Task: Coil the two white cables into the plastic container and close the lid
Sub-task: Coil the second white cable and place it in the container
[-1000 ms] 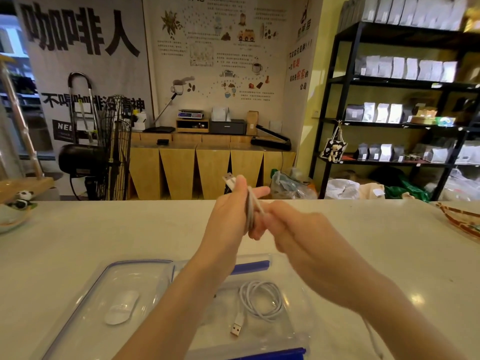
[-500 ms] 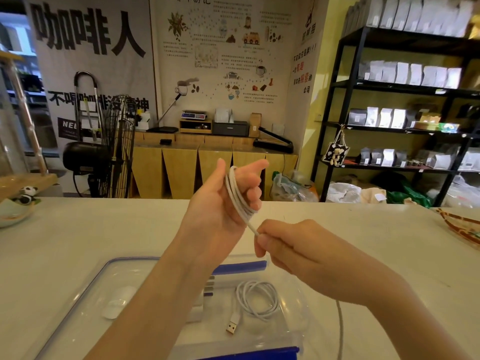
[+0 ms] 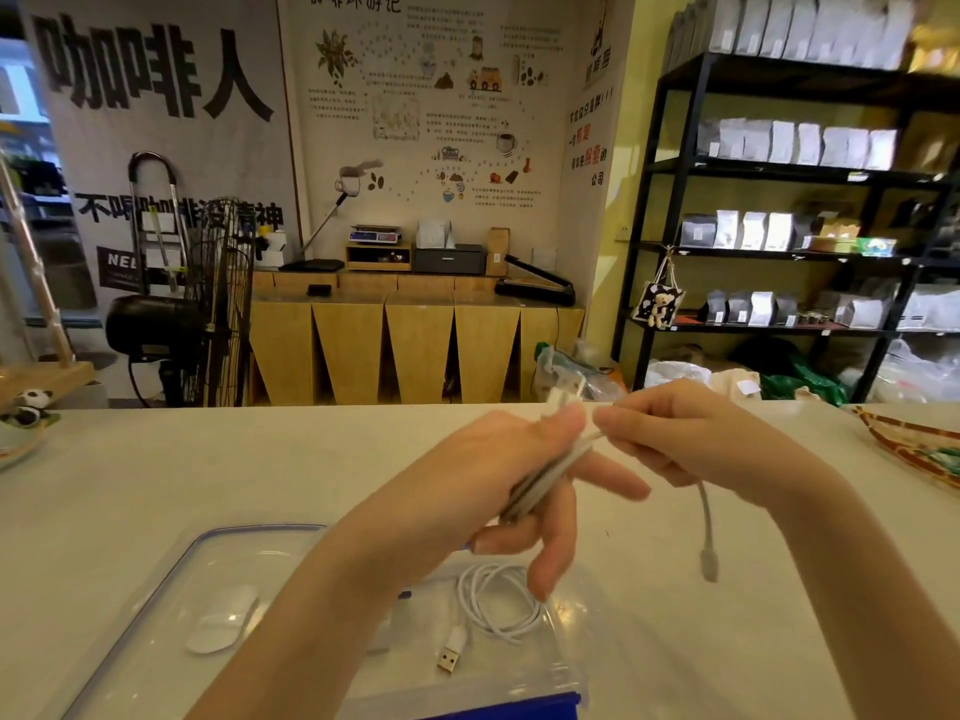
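A: Left hand [image 3: 483,475]?
B: Wrapped in loops of white cable [image 3: 550,475], fingers partly extended.
A: Right hand [image 3: 691,439]?
B: Pinching same cable; tail and plug [image 3: 709,563] hanging below.
A: Second cable [image 3: 498,605]?
B: Coiled inside box [image 3: 566,662] on counter [image 3: 130,475]. Lid [image 3: 171,579] lying left of box, off.
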Demonstrator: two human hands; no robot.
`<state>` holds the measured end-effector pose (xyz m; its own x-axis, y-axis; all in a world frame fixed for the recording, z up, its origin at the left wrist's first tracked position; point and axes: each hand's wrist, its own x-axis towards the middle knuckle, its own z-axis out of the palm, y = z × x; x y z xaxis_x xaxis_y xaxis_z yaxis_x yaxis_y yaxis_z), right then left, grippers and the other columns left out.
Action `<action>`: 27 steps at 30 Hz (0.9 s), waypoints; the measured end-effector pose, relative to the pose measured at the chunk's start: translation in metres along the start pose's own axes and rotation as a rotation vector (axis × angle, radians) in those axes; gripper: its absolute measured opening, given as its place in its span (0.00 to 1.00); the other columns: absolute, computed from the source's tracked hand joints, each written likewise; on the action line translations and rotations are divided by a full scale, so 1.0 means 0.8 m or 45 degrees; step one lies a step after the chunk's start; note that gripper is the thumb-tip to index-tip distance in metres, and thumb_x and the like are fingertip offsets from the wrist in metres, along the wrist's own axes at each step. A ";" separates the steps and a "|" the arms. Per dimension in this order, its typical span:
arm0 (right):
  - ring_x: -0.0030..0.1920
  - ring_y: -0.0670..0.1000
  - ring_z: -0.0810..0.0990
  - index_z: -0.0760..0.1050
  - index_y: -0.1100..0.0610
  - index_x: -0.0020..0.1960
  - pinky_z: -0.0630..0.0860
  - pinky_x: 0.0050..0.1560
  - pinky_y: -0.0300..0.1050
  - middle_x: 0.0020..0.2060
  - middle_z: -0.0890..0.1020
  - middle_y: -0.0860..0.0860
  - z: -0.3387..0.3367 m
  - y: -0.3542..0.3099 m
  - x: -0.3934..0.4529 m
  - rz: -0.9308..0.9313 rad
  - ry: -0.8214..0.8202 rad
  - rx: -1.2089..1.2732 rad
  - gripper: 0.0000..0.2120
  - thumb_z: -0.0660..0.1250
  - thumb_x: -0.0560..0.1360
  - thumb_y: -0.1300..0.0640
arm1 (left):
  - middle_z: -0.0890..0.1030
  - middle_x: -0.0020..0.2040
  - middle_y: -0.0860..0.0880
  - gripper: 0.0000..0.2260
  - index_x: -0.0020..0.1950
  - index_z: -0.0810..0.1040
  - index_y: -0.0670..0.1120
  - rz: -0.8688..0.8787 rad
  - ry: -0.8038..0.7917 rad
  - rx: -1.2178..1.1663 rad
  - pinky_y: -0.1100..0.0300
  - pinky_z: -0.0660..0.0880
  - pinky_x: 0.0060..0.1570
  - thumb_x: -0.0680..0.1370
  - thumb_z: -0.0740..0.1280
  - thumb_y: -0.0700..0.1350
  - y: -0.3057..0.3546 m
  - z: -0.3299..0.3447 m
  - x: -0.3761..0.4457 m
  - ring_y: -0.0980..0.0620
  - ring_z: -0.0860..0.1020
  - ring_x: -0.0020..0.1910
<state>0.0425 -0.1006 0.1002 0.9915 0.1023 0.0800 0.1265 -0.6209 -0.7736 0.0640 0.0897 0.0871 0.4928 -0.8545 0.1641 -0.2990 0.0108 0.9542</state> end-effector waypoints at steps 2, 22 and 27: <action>0.19 0.43 0.59 0.72 0.54 0.28 0.58 0.20 0.33 0.17 0.66 0.44 0.004 -0.002 0.003 0.009 0.013 0.075 0.16 0.61 0.70 0.45 | 0.77 0.21 0.52 0.26 0.53 0.80 0.48 -0.096 -0.022 0.133 0.45 0.73 0.54 0.72 0.49 0.61 -0.007 0.001 0.006 0.57 0.65 0.19; 0.29 0.39 0.71 0.69 0.46 0.40 0.66 0.32 0.32 0.26 0.72 0.41 0.085 -0.036 -0.005 -0.272 -0.111 -0.249 0.11 0.53 0.78 0.51 | 0.74 0.23 0.52 0.24 0.54 0.77 0.39 0.166 0.580 -0.963 0.62 0.71 0.39 0.79 0.49 0.54 -0.059 -0.040 0.034 0.57 0.74 0.26; 0.21 0.42 0.65 0.76 0.52 0.37 0.64 0.25 0.32 0.19 0.70 0.44 0.068 -0.016 0.009 -0.249 -0.180 0.081 0.11 0.60 0.75 0.51 | 0.70 0.17 0.48 0.21 0.48 0.79 0.38 0.339 0.305 -1.556 0.65 0.74 0.31 0.79 0.53 0.52 -0.047 -0.056 0.022 0.56 0.74 0.23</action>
<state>0.0461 -0.0501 0.0764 0.9339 0.3260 0.1466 0.3087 -0.5291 -0.7904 0.1210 0.0975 0.0651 0.7066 -0.6388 0.3044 0.4704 0.7454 0.4723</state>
